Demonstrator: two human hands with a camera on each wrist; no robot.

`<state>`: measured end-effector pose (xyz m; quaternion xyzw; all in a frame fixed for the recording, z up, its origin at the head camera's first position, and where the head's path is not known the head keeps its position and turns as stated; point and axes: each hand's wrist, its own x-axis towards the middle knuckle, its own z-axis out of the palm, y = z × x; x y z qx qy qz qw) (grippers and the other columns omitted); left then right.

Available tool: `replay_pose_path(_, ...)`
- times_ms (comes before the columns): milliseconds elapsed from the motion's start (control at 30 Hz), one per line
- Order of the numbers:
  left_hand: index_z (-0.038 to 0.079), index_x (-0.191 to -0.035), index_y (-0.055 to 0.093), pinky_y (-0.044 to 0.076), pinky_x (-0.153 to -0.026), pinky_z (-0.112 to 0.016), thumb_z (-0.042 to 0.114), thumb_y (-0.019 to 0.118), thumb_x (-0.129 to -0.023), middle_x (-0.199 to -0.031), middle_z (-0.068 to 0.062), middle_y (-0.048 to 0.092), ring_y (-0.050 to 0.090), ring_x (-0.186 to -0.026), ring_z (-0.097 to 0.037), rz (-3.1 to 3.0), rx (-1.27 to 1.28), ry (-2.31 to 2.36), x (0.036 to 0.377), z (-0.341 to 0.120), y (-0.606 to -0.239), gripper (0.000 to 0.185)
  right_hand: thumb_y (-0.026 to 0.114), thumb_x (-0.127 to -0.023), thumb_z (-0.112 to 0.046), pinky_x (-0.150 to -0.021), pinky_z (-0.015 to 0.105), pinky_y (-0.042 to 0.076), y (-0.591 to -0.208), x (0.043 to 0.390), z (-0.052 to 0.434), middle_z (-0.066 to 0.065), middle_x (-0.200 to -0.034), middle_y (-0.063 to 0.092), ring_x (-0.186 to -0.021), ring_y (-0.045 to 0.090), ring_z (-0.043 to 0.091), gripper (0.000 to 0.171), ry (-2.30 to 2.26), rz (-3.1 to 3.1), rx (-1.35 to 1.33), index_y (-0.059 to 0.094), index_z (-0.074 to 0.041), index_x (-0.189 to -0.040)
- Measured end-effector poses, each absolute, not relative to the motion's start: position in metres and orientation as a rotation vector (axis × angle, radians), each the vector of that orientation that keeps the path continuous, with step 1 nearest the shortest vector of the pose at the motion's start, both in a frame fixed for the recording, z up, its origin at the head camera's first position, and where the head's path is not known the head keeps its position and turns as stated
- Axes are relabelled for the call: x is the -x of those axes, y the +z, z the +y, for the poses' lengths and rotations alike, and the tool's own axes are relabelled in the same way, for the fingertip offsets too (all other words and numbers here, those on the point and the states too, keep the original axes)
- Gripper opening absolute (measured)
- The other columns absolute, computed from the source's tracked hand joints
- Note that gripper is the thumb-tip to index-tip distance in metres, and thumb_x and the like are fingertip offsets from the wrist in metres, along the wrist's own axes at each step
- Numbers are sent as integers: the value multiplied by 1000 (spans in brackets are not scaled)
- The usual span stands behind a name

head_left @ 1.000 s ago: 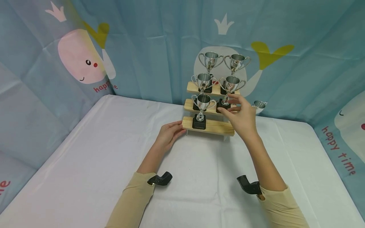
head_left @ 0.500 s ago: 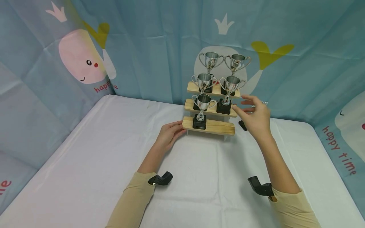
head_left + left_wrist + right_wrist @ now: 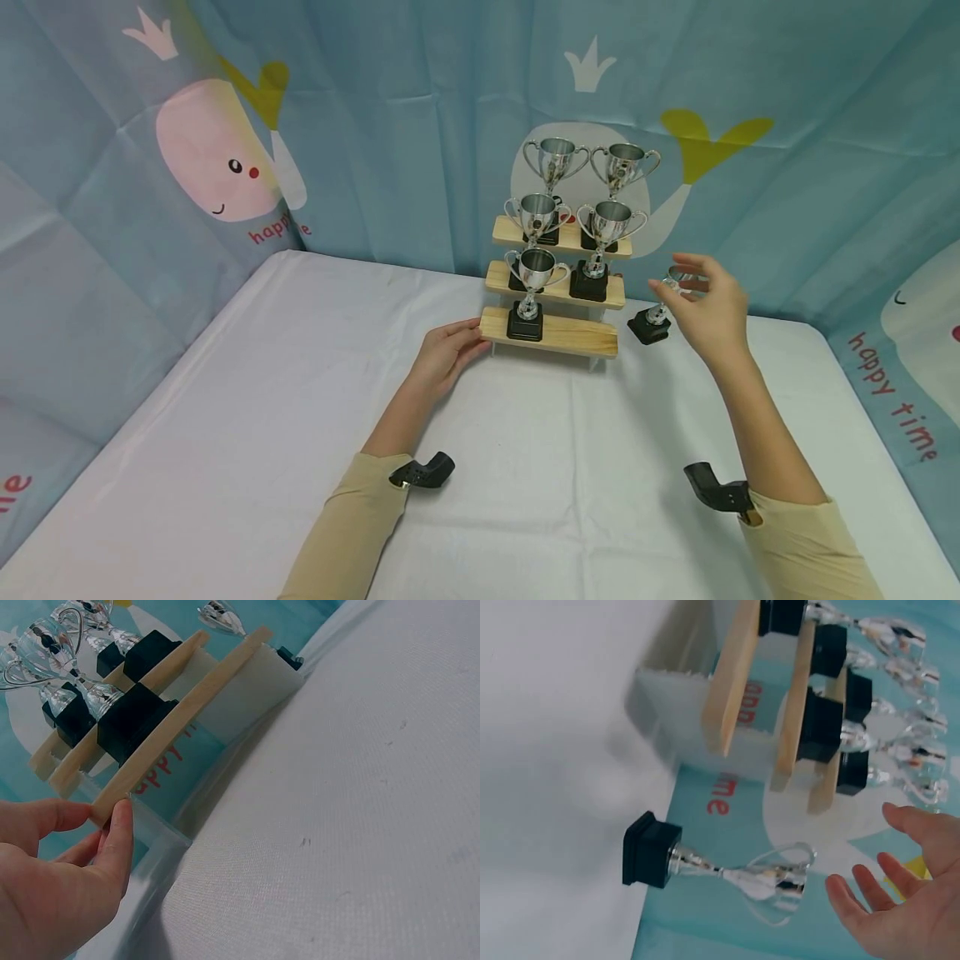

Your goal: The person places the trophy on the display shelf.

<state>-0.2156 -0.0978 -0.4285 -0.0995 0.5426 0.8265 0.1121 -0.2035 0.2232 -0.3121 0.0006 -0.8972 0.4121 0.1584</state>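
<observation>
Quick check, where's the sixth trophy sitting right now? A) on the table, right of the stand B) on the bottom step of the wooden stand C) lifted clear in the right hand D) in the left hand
A: the loose trophy stands with its black base on the white table to the right of the wooden stand, with the right hand at its cup, fingers spread in the right wrist view.

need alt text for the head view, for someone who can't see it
A person's right hand reaches around a small silver trophy standing on the white table, beside a three-step wooden stand holding five trophies. The left hand rests against the stand's bottom step.
</observation>
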Motion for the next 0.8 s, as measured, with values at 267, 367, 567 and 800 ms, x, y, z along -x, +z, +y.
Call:
replay_pose_path(267, -10, -152, 47, 61, -101, -23, -2, 51, -109, -153, -27, 50, 54, -139, -33, 1601, 298, 2422, 216, -98, -429, 44, 73, -102, -18, -115, 65, 48, -317, 212, 238, 32, -150, 52, -135, 50, 53, 59, 1162, -2580, 19, 51, 5, -151)
replay_pose_path(367, -10, -151, 48, 61, -101, -24, -1, 51, -109, -152, -27, 51, 54, -138, -32, 1598, 303, 2422, 216, -98, -429, 43, 74, -101, -20, -115, 67, 46, -319, 216, 244, 32, -153, 49, -137, 47, 56, 61, 1143, -2604, 21, 50, 4, -152)
replay_pose_path(567, -10, -152, 47, 60, -103, -25, -2, 51, -109, -152, -27, 51, 54, -139, -32, 1595, 308, 2422, 216, -98, -429, 44, 73, -102, -26, -116, 73, 42, -324, 226, 256, 30, -160, 42, -143, 40, 57, 66, 1111, -2672, 54, 46, 2, -156)
replay_pose_path(800, -11, -153, 45, 60, -103, -25, -1, 51, -110, -154, -27, 49, 53, -141, -33, 1601, 302, 2420, 215, -98, -427, 44, 70, -103, -28, -114, 78, 38, -329, 237, 269, 33, -162, 35, -145, 34, 58, 70, 1054, -2748, 20, 41, 4, -158)
